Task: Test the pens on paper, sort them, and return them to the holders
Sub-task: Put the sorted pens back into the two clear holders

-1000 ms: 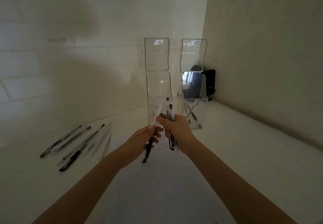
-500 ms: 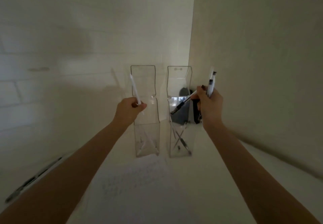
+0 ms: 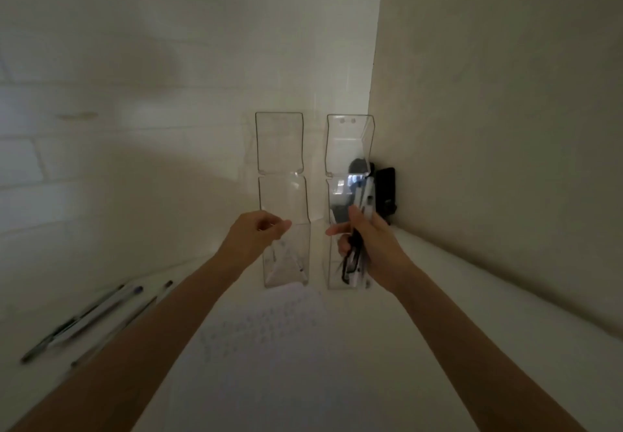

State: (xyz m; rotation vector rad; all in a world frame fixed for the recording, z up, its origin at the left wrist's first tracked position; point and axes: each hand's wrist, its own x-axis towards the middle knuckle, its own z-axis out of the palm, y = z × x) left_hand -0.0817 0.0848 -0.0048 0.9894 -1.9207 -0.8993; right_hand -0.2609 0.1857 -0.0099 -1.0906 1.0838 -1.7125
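Right hand [image 3: 374, 241] around several pens [image 3: 366, 196], left hand [image 3: 253, 236] apparently empty.

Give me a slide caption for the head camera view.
Right hand grips a bundle of pens at the right clear holder; left hand hovers by the left holder.

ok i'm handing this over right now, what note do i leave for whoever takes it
Left hand: fingers loosely curled beside the left holder, no pen visible in it.
Right hand: grips a bundle of pens in front of the right holder.
Done: sorted pens lie in the left holder's bottom; the paper carries faint test marks.
Left: house the held bundle; several loose pens lie on the table at far left, probably awaiting testing and sorting.
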